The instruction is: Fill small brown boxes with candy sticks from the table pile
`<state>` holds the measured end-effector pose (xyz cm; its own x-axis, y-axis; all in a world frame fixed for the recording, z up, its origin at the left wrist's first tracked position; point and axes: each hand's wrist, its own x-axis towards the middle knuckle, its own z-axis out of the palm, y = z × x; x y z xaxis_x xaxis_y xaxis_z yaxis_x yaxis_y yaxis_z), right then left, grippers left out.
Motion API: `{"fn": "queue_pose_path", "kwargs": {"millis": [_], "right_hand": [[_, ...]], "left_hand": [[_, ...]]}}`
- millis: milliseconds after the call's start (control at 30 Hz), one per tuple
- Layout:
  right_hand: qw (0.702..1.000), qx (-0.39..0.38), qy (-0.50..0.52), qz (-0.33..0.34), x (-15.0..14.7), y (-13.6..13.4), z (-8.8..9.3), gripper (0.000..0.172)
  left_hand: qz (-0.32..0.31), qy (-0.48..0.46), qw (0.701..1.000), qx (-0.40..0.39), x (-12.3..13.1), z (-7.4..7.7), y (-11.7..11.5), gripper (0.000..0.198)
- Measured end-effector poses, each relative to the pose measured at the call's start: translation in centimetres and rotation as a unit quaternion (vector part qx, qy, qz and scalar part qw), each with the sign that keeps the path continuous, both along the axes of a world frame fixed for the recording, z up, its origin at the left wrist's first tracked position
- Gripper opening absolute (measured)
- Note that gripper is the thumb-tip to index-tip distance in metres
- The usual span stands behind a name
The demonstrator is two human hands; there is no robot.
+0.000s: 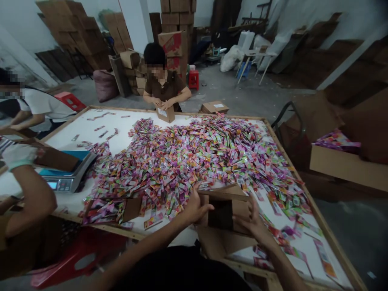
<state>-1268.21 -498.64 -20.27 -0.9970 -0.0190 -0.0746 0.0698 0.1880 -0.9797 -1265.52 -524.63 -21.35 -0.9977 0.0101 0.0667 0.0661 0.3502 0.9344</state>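
Observation:
An open cardboard box [212, 241] stands at the near edge of the table in front of me, its flaps spread and its inside dark. My left hand [195, 208] grips the box's left side, with the thumb over the opening. On the opposite side, my right hand [253, 220] holds the right wall, its fingers reaching over the rim. Just beyond the box lies a large heap of small, colourful packaged sachets [194, 149], pink, purple, green and orange. More sachets [287, 238] are scattered beside my right forearm.
A wooden rim [291, 161] edges the white table. Left of me, a gloved co-worker's hand [20, 155] is by a carton on a digital scale [65, 184]. Across, another person holds a small box [166, 114]. A large carton [348, 167] with colourful packets stands at right.

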Motion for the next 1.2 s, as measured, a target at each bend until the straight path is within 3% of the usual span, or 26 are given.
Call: {"fn": "queue_pose_path", "kwargs": {"millis": [133,200,267,333,400,467,533,633,700,767,800,900,967,1033,1100,1200], "right_hand": [[0.994,-0.089,0.027,-0.059,-0.7,-1.6,-0.5,0.025],[0.991,-0.101,0.036,-0.082,-0.6,-2.0,-1.1,0.016],[0.99,-0.101,0.046,-0.083,-0.5,-1.7,-1.6,0.017],[0.993,-0.083,0.051,-0.067,-0.4,-1.0,-2.2,0.018],[0.995,-0.06,0.052,-0.059,-0.3,-0.1,-2.5,0.017],[0.997,-0.053,0.041,-0.04,-0.2,0.8,-2.5,0.02],[0.998,-0.054,0.001,0.016,-0.1,1.6,-2.0,0.02],[0.984,-0.109,-0.106,0.091,0.3,2.2,-0.8,0.037],[0.982,-0.106,-0.145,0.066,0.6,1.9,-0.3,0.055],[0.991,-0.015,-0.129,0.028,0.8,1.0,-0.4,0.065],[0.993,0.047,-0.107,0.013,0.7,0.5,-0.6,0.066],[0.982,0.185,-0.044,-0.001,0.2,-0.6,-1.5,0.059],[0.973,0.231,-0.024,-0.005,-0.2,-1.0,-2.1,0.054],[0.968,0.25,-0.019,0.002,-0.5,-1.1,-2.3,0.052],[0.968,0.249,-0.014,0.009,-0.5,-1.1,-2.5,0.051],[0.972,0.234,0.007,0.006,-0.4,-0.6,-2.6,0.051]], "left_hand": [[0.013,0.119,0.993,-0.023,1.5,-1.4,-1.4,0.039],[-0.044,0.151,0.985,-0.071,2.7,-1.1,-2.9,0.028],[-0.147,0.139,0.975,-0.095,3.7,0.1,-4.4,0.031],[-0.223,0.096,0.968,-0.064,4.2,1.8,-5.3,0.046],[-0.225,0.058,0.972,-0.021,4.1,3.4,-5.4,0.06],[-0.186,0.039,0.982,-0.007,3.3,4.2,-4.8,0.053],[-0.133,0.028,0.99,-0.026,2.2,4.2,-4.0,0.03],[-0.081,0.006,0.996,-0.044,1.0,3.1,-3.1,0.024],[-0.076,-0.043,0.996,-0.004,0.7,2.2,-2.9,0.045],[-0.075,-0.117,0.989,0.041,0.7,1.4,-2.6,0.064],[-0.067,-0.146,0.986,0.046,0.6,1.0,-2.3,0.064],[0.018,-0.163,0.986,-0.016,0.2,0.3,-1.0,0.047],[0.068,-0.151,0.983,-0.08,0.0,0.2,-0.2,0.039],[0.075,-0.132,0.976,-0.155,0.1,0.7,0.3,0.034],[0.037,-0.07,0.968,-0.239,0.5,1.5,0.5,0.032],[-0.123,0.076,0.932,-0.333,1.2,3.0,1.0,0.056]]}}
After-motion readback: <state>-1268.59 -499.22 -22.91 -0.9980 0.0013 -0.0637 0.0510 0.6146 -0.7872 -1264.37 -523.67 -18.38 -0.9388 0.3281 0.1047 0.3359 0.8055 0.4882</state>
